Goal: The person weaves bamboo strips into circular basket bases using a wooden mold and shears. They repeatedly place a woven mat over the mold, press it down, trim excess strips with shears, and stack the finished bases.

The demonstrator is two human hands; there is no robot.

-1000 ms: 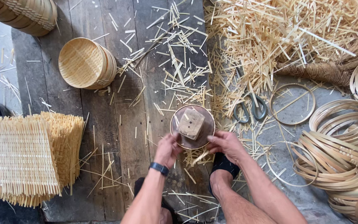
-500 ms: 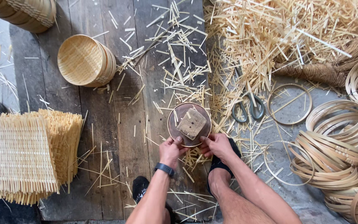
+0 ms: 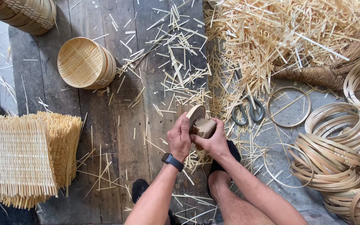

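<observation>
My left hand (image 3: 180,138) and my right hand (image 3: 213,143) together grip a round wooden disc with a block handle (image 3: 201,121), now tipped up on edge over the dark wooden board (image 3: 126,137). The left hand, with a dark watch (image 3: 172,161) on its wrist, holds the disc's rim. The right hand wraps the block on its face. Short bamboo slivers (image 3: 176,79) lie scattered just beyond the disc.
A stack of woven bamboo squares (image 3: 21,160) sits at left. A stack of round woven baskets (image 3: 84,62) lies beyond it. Scissors (image 3: 246,112), a single hoop (image 3: 289,106) and piles of bamboo hoops (image 3: 334,154) are at right, with a heap of bamboo strips (image 3: 280,37) behind.
The disc lay flat on the board with both hands at its near edge. Now both hands have lifted it and tilted it onto its edge.
</observation>
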